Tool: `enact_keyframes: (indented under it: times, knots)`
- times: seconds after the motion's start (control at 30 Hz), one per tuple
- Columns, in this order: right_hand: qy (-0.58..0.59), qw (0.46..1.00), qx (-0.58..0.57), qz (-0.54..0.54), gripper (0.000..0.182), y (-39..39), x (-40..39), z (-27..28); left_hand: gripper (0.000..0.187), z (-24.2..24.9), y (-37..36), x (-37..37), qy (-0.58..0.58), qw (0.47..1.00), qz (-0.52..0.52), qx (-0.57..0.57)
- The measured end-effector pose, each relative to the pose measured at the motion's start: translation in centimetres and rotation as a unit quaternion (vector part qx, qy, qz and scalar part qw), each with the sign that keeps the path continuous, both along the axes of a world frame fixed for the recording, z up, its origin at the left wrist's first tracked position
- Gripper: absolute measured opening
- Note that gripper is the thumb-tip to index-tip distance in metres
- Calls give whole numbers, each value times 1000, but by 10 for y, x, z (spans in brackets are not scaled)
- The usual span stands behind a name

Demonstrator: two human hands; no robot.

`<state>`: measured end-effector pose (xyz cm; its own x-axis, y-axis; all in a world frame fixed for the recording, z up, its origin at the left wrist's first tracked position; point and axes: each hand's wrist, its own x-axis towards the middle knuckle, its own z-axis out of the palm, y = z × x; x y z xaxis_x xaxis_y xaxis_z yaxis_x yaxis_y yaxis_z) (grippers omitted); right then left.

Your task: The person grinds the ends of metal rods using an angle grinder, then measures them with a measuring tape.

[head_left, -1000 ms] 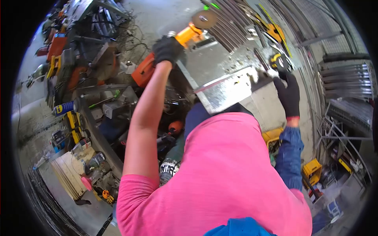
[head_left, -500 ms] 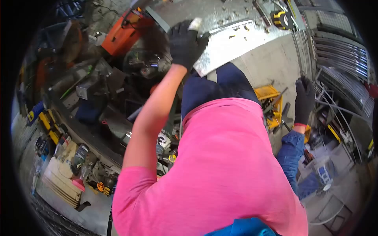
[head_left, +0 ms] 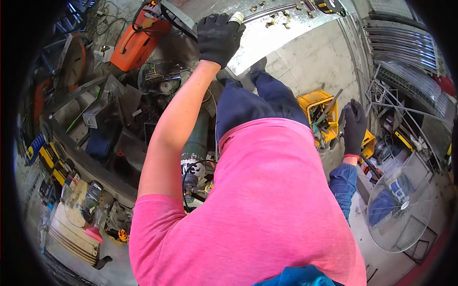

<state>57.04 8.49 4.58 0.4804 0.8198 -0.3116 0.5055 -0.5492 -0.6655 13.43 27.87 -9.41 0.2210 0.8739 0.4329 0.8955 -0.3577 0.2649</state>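
My left hand, in a black glove, is at the corner of a shiny metal-topped table. Its fingers are curled, and a short whitish piece sticks out beside the index finger; I cannot make out what it is. My right hand, also gloved in black below a blue sleeve, hangs in the air to the right of a yellow crate of tools. The fingers of that hand are loosely stretched, with nothing visible in them. Small metal pieces lie scattered on the tabletop.
An orange machine with cables stands beyond my left hand. Scrap metal and a green gas cylinder crowd my left side. Metal racks line the right. A wire-guarded fan stands behind on the right. A tape measure lies on the table.
The view has shifted, and the table now shows higher in the picture. My left hand stays at the table's corner. My right hand remains at my side, and more of the fan shows.
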Motion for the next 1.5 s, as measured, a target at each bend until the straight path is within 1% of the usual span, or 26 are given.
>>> enact_keyframes:
  times: [0.13,0.23,0.3,0.33,0.4,0.43,0.47,0.5,0.53,0.57,0.6,0.63,0.7,0.73,0.8,0.83,0.9,0.93,1.0,1.03,1.13,1.2,1.33,1.4,1.43,1.5]
  knots:
    - [2,999,16,34,47,25,-10,-1,30,0,6,-2,40,999,5,-27]
    - [52,995,18,88,47,57,-28,-9,20,-1,4,-8,-12,999,15,-27]
    - [43,984,42,169,47,88,-44,-18,13,0,-7,-21,-141,984,38,-105]
    - [32,968,69,239,47,104,-53,-22,13,8,-22,-27,-136,984,48,-105]
    - [-3,939,82,334,49,143,-77,-22,13,29,-61,-39,-341,912,144,-175]
    - [-45,902,95,418,51,162,-89,-22,15,19,-85,-54,-153,974,143,-88]
    - [-36,899,96,426,51,178,-102,-24,17,8,-107,-65,43,990,134,-1]
    - [-70,875,78,473,53,194,-114,-26,23,9,-110,-53,-105,971,185,111]
    - [-106,846,61,519,55,207,-123,-31,23,7,-128,-50,-97,969,196,113]
    - [-100,841,64,528,55,217,-131,-35,23,7,-156,-43,-485,795,365,-14]
    - [-146,805,44,573,54,226,-139,-40,24,2,-177,-38,-769,441,445,-129]
    - [-193,766,24,613,53,232,-145,-45,24,-3,-188,-32,-769,438,450,-119]
    - [-204,751,28,628,51,231,-150,-60,20,-24,-207,-20,-709,376,577,-153]
    - [-219,741,28,634,48,230,-152,-67,20,-94,-235,-35,-713,370,576,-148]
    - [-237,735,40,634,44,234,-157,-68,23,-217,-309,-68,-836,259,357,-327]
    - [-231,740,27,631,43,236,-156,-71,23,-239,-318,-62,-841,249,357,-322]
    - [-258,734,0,628,47,242,-158,-86,23,-269,-332,-49,-819,171,247,-488]
    - [-251,735,3,630,47,242,-159,-85,23,-278,-328,-37,-829,161,248,-475]
    - [-255,739,18,624,44,238,-156,-84,23,-295,-323,3,-473,419,404,-662]
    - [-254,738,28,624,43,237,-156,-85,23,-303,-325,17,-480,407,409,-661]
    - [-263,733,25,627,45,237,-155,-84,23,-325,-332,56,-236,614,255,-709]
    - [-276,723,6,633,47,239,-158,-82,23,-341,-323,74,-50,719,116,-684]
    - [-297,708,4,640,52,240,-151,-84,30,-377,-302,119,-174,632,197,-729]
    - [-287,704,24,649,57,241,-151,-86,50,-399,-293,141,-301,551,257,-735]
    - [-288,704,21,649,57,243,-150,-88,52,-401,-285,151,-290,572,336,-690]
    - [-279,702,31,655,59,244,-145,-92,53,-428,-279,165,-274,594,343,-674]
